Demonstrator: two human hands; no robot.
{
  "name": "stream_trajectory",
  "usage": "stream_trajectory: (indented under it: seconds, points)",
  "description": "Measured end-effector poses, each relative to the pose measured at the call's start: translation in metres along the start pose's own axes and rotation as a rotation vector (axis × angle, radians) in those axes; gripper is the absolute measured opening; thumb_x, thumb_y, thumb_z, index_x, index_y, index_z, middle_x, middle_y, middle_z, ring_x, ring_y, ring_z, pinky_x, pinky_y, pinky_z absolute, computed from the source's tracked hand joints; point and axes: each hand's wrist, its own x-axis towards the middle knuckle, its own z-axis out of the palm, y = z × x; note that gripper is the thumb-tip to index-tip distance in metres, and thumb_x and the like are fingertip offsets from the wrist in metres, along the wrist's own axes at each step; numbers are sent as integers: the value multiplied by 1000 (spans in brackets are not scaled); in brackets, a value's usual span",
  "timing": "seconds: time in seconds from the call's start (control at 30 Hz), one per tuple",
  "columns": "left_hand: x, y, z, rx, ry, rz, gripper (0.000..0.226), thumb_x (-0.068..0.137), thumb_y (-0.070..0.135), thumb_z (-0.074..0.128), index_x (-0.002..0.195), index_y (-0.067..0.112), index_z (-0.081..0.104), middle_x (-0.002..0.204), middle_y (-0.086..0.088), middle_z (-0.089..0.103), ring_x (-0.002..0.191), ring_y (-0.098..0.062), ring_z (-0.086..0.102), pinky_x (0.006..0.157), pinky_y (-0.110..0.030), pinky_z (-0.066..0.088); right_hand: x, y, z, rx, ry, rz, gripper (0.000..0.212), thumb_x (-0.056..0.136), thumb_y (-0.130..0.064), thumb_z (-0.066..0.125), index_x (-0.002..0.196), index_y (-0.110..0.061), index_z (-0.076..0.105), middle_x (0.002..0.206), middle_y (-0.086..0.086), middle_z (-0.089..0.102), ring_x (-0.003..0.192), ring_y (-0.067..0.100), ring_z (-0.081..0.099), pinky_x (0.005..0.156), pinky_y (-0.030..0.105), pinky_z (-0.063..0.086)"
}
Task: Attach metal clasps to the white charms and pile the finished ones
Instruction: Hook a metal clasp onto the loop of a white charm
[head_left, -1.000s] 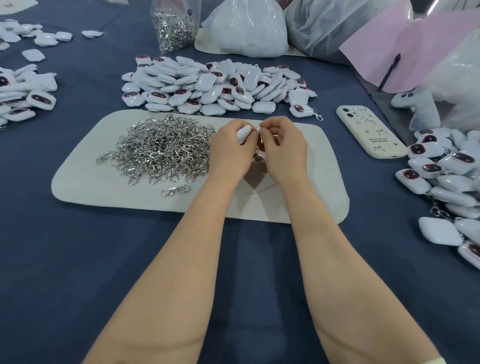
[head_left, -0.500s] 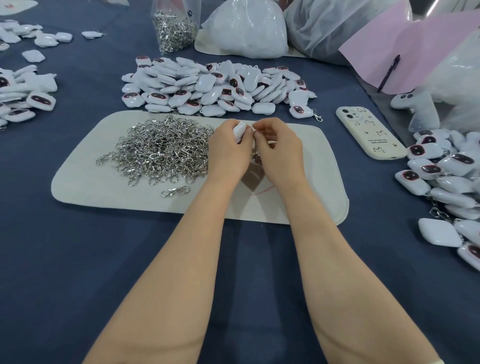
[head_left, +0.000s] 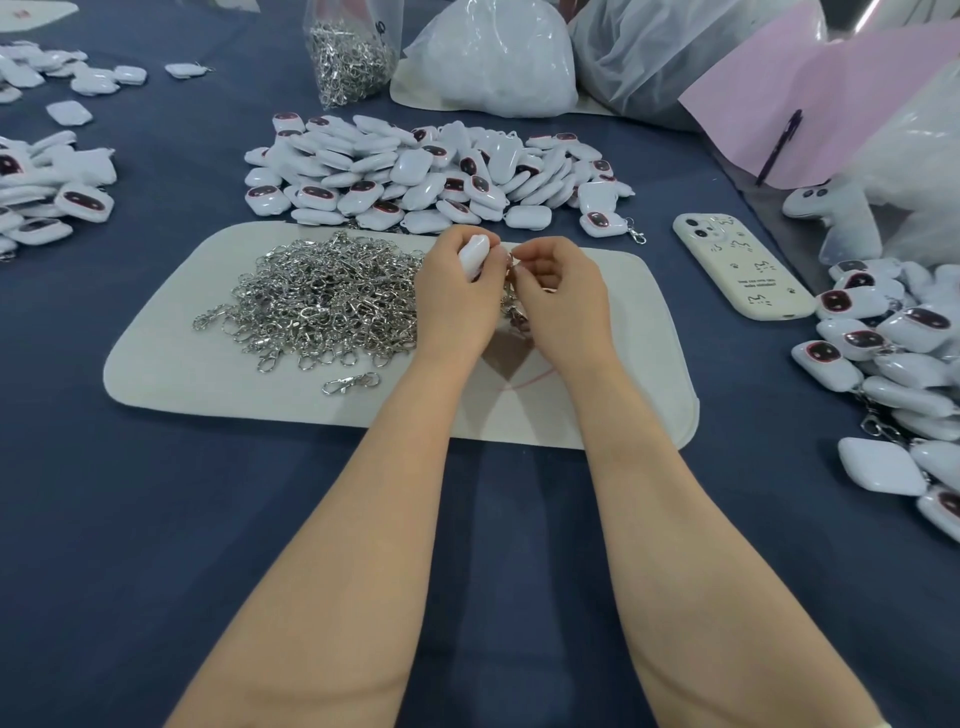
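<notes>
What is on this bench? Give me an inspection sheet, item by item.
Surface: blue cloth, pale mat on it.
Job's things: clasp heap on the mat; charm pile beyond it; clasped charms at right.
Clutter: phone, pen on pink sheet.
Grippers: left hand grips a white charm; right hand pinches a clasp next to it.
Cables: nothing seen.
Surroundings: bag of clasps and white bags at the far edge.
</notes>
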Motion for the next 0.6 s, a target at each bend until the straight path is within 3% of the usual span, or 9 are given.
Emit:
stream_trajectory:
  seconds: [0.07, 0.17, 0.27, 0.4, 0.5, 0.6]
  points:
    - [0, 2, -1, -63, -7, -51, 15, 85, 9, 59, 79, 22, 58, 76, 5, 63, 80, -20, 64, 75, -44, 55, 0, 0, 0, 7, 9, 11, 12, 89, -6, 56, 94, -16, 59, 82, -8, 60, 78, 6, 57, 66, 8, 44]
    - [1, 3, -3, -134, -10, -105, 20, 84, 7, 59, 75, 25, 58, 84, -9, 68, 86, -31, 67, 82, -45, 55, 0, 1, -1, 14, -16, 20, 16, 90, -6, 54, 99, -18, 60, 78, -8, 59, 69, 5, 55, 62, 13, 44]
    - [1, 3, -3, -148, -17, -117, 20, 84, 6, 60, 76, 25, 58, 85, -10, 67, 87, -32, 67, 81, -42, 54, 0, 0, -1, -1, -43, 16, 18, 91, -6, 53, 102, -17, 63, 83, -3, 63, 73, 10, 58, 67, 19, 47]
    - [2, 2, -3, -197, -24, -125, 20, 85, 5, 59, 78, 23, 59, 78, -2, 66, 69, -8, 65, 67, -24, 53, 0, 1, 0, -1, -16, 25, 11, 90, -7, 56, 92, -16, 62, 85, -2, 64, 81, 13, 60, 79, 28, 50]
    - [3, 1, -3, -219, -21, -143, 19, 85, 5, 59, 79, 22, 59, 78, -2, 67, 64, -3, 63, 60, -16, 51, 1, 2, 0, -19, 6, 16, 9, 89, -9, 58, 87, -18, 60, 77, -10, 61, 78, 9, 58, 77, 22, 48]
    - [3, -1, -2, -150, -11, -103, 17, 84, 7, 62, 77, 23, 60, 73, 3, 64, 66, -9, 61, 59, -21, 50, 1, 3, 0, -23, 53, -1, 11, 89, -11, 59, 83, -20, 59, 73, -15, 59, 72, 3, 57, 69, 11, 45]
